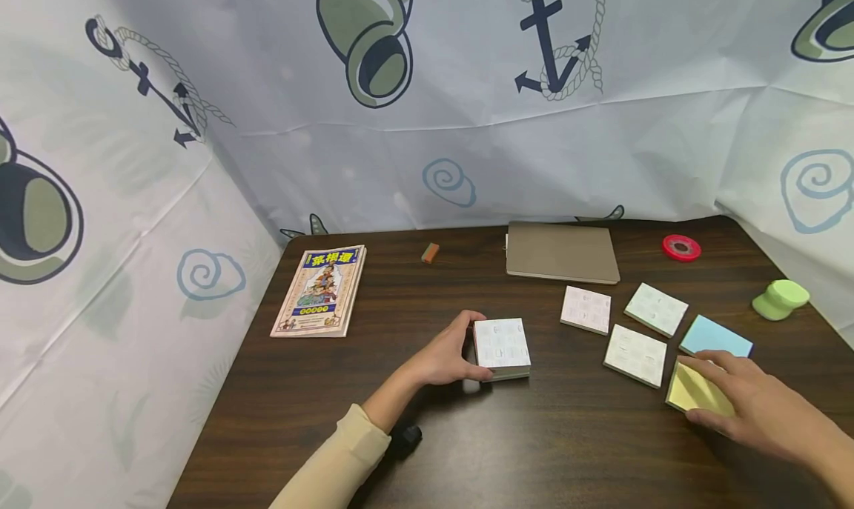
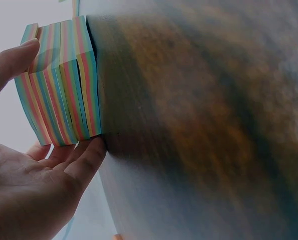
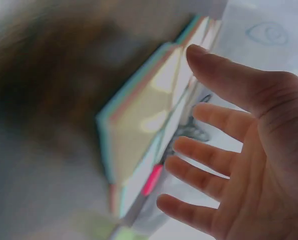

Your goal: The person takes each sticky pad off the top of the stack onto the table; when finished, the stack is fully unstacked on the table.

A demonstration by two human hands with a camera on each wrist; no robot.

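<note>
My left hand [image 1: 442,357] holds the side of a squared stack of sticky note pads [image 1: 502,344], thumb at the near side and fingers at the far side. In the left wrist view the edges of the stacked pads [image 2: 56,85] show bands of pink, yellow, green and blue. My right hand [image 1: 767,405] hovers over a yellow sticky note pad [image 1: 692,392], its fingers spread and partly hiding it. In the right wrist view nothing lies between thumb and fingers. Just beyond are a blue pad [image 1: 717,336], two white pads [image 1: 635,355] and a pinkish pad [image 1: 586,310].
A brown notebook [image 1: 563,253] lies at the back, with a red round object [image 1: 681,247] to its right. A green waisted object [image 1: 780,299] stands at the right edge. On the left lie a book [image 1: 320,290] and a small eraser-like block [image 1: 430,253]. Patterned cloth surrounds the table.
</note>
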